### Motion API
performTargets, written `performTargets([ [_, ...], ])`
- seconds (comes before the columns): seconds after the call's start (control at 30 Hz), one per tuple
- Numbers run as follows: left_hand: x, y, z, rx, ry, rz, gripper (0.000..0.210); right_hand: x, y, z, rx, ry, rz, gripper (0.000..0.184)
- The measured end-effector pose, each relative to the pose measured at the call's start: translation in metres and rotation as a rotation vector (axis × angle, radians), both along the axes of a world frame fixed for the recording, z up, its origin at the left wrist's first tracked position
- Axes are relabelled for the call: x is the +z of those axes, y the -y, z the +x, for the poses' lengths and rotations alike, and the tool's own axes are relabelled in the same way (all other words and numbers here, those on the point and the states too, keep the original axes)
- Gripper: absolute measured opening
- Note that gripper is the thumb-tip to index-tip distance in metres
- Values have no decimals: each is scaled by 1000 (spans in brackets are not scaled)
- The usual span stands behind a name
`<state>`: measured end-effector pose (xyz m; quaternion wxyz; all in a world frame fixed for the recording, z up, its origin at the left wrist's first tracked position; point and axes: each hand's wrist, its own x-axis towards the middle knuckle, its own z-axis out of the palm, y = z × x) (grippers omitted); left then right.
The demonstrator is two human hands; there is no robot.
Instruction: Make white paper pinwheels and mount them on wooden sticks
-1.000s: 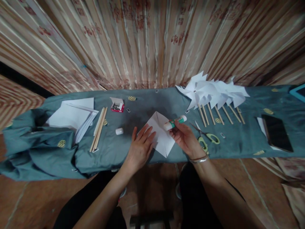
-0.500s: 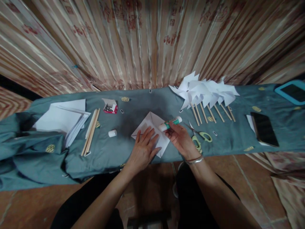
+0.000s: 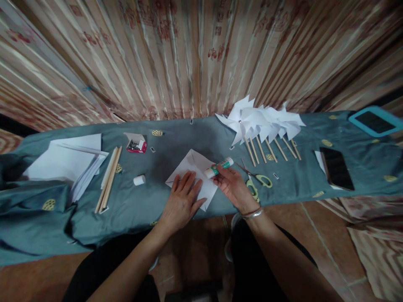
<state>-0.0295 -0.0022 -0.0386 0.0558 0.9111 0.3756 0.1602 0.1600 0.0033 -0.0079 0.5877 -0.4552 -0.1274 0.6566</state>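
Observation:
A white square of paper (image 3: 201, 160) lies cornerwise on the cloth in front of me, with dark cut lines or marks at its corners. My left hand (image 3: 182, 197) rests flat on it, fingers spread. My right hand (image 3: 234, 186) grips a green and white glue stick (image 3: 219, 167), held slantwise over the paper's right side. Left of the paper, a white cap (image 3: 139, 180) lies on its side. Just beyond my right hand are scissors (image 3: 256, 178) with light green handles, partly hidden by that hand.
White paper pinwheels (image 3: 261, 119) on wooden sticks lie at the back right. At left are a stack of paper sheets (image 3: 63, 157), wooden sticks (image 3: 108, 180) and a small red box of metal pins (image 3: 137, 143). A phone (image 3: 336, 167) and a blue-framed device (image 3: 376, 121) are at right.
The whole view has shifted, so things on the table appear further left. My left hand stays on the paper, and my right hand still holds the glue stick near it.

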Motion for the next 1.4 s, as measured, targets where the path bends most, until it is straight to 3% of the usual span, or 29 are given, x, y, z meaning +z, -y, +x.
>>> performTargets([
  [0.47, -3, 1, 2, 25, 30, -6, 49, 6, 7, -3, 28, 56, 53, 27],
  [1.1, 6, 0, 3, 11, 39, -22, 47, 5, 5, -1, -13, 105, 86, 29],
  [1.4, 9, 4, 6, 8, 5, -76, 47, 4, 1, 6, -29, 280, 125, 34],
])
